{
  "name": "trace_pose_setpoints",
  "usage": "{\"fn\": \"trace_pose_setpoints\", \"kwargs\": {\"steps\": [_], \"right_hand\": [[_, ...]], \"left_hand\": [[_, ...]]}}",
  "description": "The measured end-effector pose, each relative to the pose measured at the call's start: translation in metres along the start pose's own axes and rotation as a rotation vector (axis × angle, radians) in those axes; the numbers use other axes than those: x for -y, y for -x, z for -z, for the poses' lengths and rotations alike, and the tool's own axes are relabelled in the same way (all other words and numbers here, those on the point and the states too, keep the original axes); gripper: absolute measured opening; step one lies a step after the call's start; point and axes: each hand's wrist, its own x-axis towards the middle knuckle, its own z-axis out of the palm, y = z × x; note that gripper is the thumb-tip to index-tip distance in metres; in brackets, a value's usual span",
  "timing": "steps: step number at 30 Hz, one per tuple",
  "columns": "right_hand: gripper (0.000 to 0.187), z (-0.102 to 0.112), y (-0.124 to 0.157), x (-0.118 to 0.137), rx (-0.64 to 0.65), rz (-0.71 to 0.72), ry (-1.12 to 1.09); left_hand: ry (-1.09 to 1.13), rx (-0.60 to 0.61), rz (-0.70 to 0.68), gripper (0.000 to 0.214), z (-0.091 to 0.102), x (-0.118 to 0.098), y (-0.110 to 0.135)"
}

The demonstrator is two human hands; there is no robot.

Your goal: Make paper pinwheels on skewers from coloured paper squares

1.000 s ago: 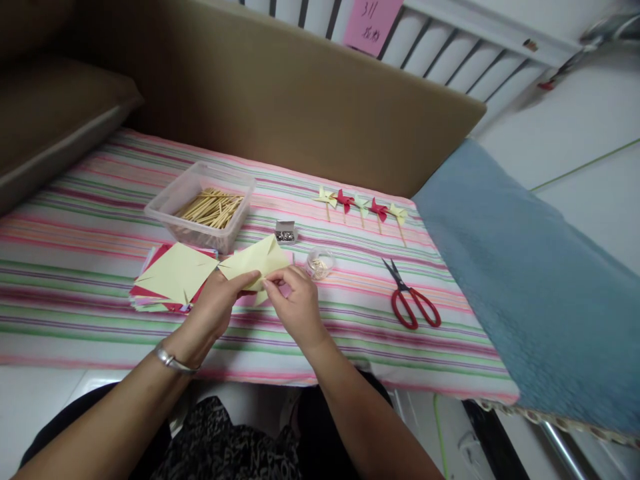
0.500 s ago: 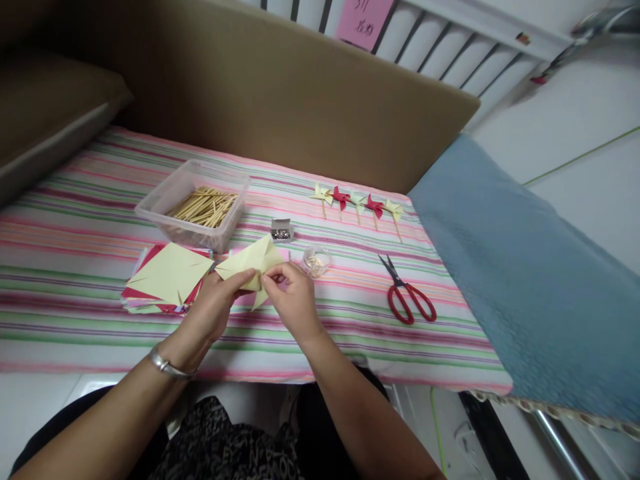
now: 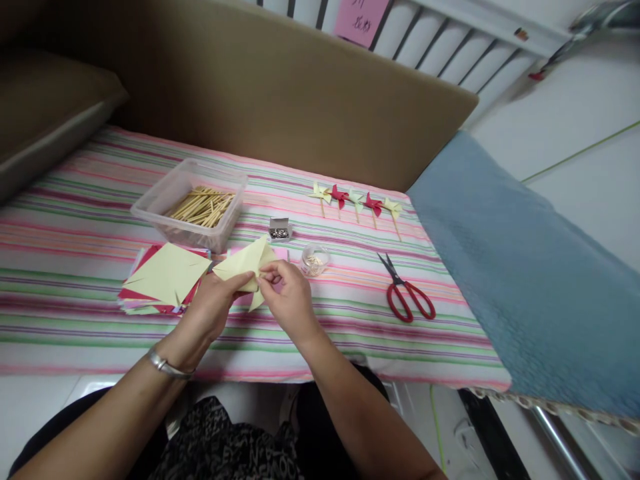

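My left hand (image 3: 214,299) grips a pale yellow paper pinwheel (image 3: 245,259), thumb on top near its middle. At the pinwheel's right side, the fingertips of my right hand (image 3: 289,293) pinch its folded paper close to the centre; whether a small pin is between them is hidden. One paper point hangs below the fingers. Just left of my left hand lies a stack of cut paper squares (image 3: 167,272), yellow on top with red and other colours beneath. A pink paper (image 3: 283,254) lies partly hidden under my hands. Beyond them sits a small open box of metal pins (image 3: 279,232).
A clear plastic tub (image 3: 145,212) of wooden sticks (image 3: 203,205) stands at the back left. A small round container (image 3: 315,260) holds tiny pieces. Red-handled scissors (image 3: 406,293) lie at right. Several finished pinwheels (image 3: 356,200) line the back, before a cardboard panel (image 3: 280,93).
The right fingertips have shifted slightly at the pinwheel's centre, and its folds have tilted a little. The whole view has moved slightly.
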Motion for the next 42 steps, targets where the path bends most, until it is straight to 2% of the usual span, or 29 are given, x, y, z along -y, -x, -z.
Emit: {"fn": "trace_pose_setpoints", "kwargs": {"steps": [8,16,26,31,34,38,40,42], "right_hand": [[0.006,0.002,-0.001,0.001,0.028,0.056,0.079],[0.006,0.0,-0.001,-0.002,0.021,-0.052,-0.033],[0.003,0.0,-0.002,0.0,-0.007,-0.145,-0.136],[0.003,-0.002,-0.002,-0.002,-0.016,-0.162,-0.129],[0.005,-0.003,-0.001,-0.002,-0.001,-0.16,-0.121],[0.004,0.001,-0.003,0.002,-0.018,-0.105,-0.03],[0.018,0.008,-0.006,0.002,-0.07,-0.057,0.022],[0.037,0.015,-0.01,0.001,-0.083,-0.073,-0.012]], "left_hand": [[0.002,0.002,0.016,0.028,0.0,0.0,-0.001],[0.012,-0.029,0.011,0.03,0.001,0.0,-0.001],[0.012,0.016,-0.011,0.028,0.004,0.002,-0.001],[-0.055,0.077,-0.048,0.044,0.003,0.001,0.001],[-0.115,0.009,-0.085,0.047,0.003,0.005,-0.001],[-0.17,-0.116,-0.068,0.045,0.004,0.006,-0.004],[-0.178,-0.127,-0.059,0.045,0.004,0.005,-0.004],[-0.193,-0.117,-0.062,0.044,0.004,0.002,-0.003]]}}
